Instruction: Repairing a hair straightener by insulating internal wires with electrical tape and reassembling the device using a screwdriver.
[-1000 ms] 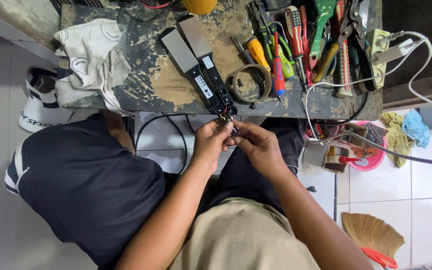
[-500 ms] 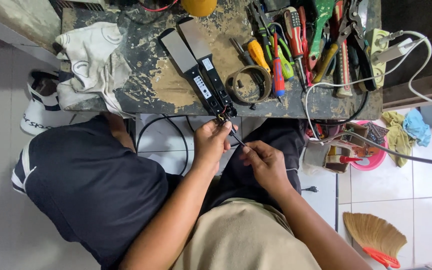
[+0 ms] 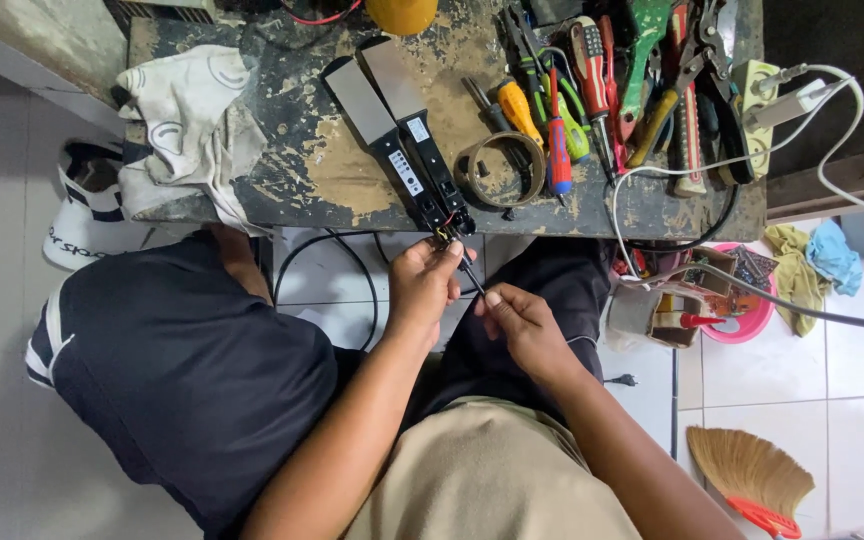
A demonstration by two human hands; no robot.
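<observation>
A black hair straightener with two grey plates lies opened on the worn workbench, its tail end at the front edge. My left hand pinches the thin wires that come out of that end. My right hand sits just right of it and below, fingers closed on the black cord running from the straightener. The two hands are almost touching, in front of the bench edge above my lap.
Screwdrivers, pliers and cutters crowd the bench's right side beside a tape roll. A crumpled cloth lies at left. A white power strip, pink tub, broom and shoe surround the bench.
My right hand has slid down and right, away from the straightener's end, along the black cord. My left hand has stayed at the wires.
</observation>
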